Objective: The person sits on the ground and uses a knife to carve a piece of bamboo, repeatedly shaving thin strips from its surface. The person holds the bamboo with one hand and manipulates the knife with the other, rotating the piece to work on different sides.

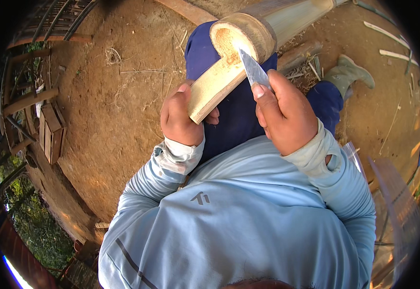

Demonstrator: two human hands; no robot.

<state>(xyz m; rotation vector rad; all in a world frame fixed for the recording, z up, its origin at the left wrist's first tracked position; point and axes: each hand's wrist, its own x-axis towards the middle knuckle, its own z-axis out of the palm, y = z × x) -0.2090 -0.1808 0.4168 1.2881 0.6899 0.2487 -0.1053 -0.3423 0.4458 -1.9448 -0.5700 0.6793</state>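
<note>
A thick bamboo pole (264,34) lies across my lap and runs off to the upper right. Its hollow cut end faces me, with pale crumbly shavings inside. From that end a flat bamboo tongue (216,90) reaches down toward me; whether it is one piece with the pole I cannot tell. My left hand (178,114) grips this tongue near its lower end, thumb on the edge, other fingers underneath. In my right hand (289,113) is a knife (254,71), thumb pressed against its pointed metal blade. The blade's tip reaches the rim of the hollow. The knife's handle is hidden in the fist.
Beneath the pole are my knees in dark blue trousers and a muddy boot (348,77). A wooden crate (51,132) stands at the left beside a timber frame. Pale strips (387,34) lie on the dirt at upper right. A clear plastic sheet (397,207) is at the right.
</note>
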